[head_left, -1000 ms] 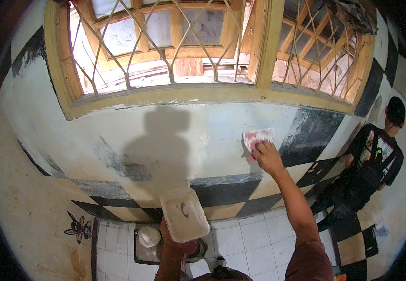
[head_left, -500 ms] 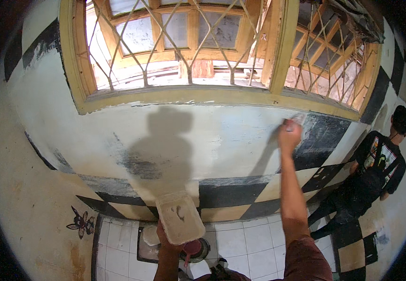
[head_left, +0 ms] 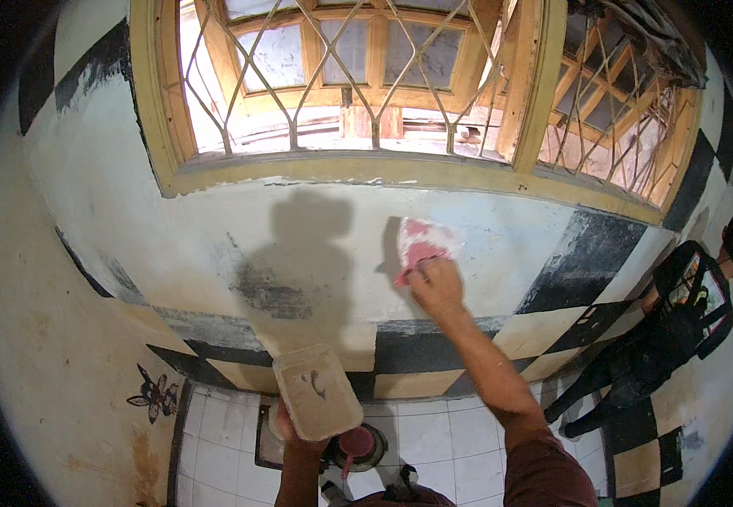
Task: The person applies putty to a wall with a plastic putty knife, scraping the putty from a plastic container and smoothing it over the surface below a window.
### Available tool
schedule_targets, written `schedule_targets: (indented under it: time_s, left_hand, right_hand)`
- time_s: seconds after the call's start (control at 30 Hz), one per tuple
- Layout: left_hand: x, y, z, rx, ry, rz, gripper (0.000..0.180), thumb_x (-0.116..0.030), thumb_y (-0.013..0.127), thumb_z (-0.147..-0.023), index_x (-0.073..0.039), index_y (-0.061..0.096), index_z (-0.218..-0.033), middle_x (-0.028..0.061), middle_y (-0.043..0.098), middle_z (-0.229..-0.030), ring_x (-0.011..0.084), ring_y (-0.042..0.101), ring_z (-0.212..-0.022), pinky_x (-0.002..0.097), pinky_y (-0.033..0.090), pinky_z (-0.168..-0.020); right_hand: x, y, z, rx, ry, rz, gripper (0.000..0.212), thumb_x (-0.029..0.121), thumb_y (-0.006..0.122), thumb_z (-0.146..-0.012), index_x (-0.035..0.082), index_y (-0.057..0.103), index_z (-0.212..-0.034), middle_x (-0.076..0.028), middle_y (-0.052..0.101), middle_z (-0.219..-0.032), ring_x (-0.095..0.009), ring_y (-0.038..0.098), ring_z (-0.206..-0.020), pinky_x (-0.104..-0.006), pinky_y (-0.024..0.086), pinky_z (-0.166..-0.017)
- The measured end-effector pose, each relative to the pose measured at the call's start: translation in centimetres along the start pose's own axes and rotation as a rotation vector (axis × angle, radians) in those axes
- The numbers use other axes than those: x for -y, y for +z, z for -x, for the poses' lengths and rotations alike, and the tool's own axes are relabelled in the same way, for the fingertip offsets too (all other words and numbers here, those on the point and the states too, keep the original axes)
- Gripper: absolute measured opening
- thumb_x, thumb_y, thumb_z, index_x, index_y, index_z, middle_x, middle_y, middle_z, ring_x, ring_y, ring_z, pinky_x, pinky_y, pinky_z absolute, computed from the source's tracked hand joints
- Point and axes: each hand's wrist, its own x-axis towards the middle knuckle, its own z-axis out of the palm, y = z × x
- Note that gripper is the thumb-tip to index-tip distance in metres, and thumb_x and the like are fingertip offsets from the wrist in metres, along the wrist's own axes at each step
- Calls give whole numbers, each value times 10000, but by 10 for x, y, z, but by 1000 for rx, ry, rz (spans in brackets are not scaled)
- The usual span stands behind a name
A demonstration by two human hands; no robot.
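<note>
My right hand (head_left: 439,287) grips a pinkish-red flat scraper (head_left: 418,253) smeared with white paste. The scraper is up at the wall (head_left: 501,245), below the window, and casts a shadow to its left; whether it touches cannot be told. Low in front of me, my left hand (head_left: 292,427) holds a beige rectangular tub (head_left: 341,410) from below and the side. A small dark grey smear marks the inside of the tub. Whitish coating covers much of the painted black and cream squares, with dark patches showing through.
A yellow wooden window frame (head_left: 358,171) with a diamond grille spans the wall above. A person in black (head_left: 670,329) stands at the right wall. On the tiled floor (head_left: 421,435), below the tub, are a round dark container (head_left: 377,448) and a red dipper (head_left: 354,441).
My right hand has swept left along the wall, from the dark square under the window's right part toward the middle. The scraper's pasted face now shows. My left hand still holds the tub.
</note>
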Motion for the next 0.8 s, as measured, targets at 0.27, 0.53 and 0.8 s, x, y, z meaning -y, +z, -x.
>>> schedule_targets:
  time_s: [0.27, 0.53, 0.8]
  left_hand:
    - [11, 7, -7, -76, 178, -1008, 537, -501, 349, -961, -148, 431, -1357, 75, 510, -1308, 310, 529, -1167, 521, 454, -964]
    - [13, 21, -13, -10, -150, 268, 496, -460, 369, -956, -138, 467, -1320, 81, 539, -1264, 308, 535, -1162, 503, 456, -966]
    - [13, 0, -24, -30, 74, -524, 493, -440, 344, -966, -125, 460, -1327, 85, 540, -1260, 302, 537, -1160, 496, 450, -976]
  right_hand:
    - [-52, -32, 89, 271, -58, 43, 170, 170, 649, -732, 78, 619, -872, -82, 549, -911, -296, 530, -824, -429, 439, -733]
    - [-95, -58, 70, -349, 910, 253, 102, 107, 586, -840, 7, 594, -858, -156, 573, -867, -341, 554, -796, -413, 447, -717]
    - [76, 79, -79, -46, 456, -186, 79, 89, 595, -792, 64, 629, -859, -131, 601, -870, -324, 577, -854, -440, 471, -754]
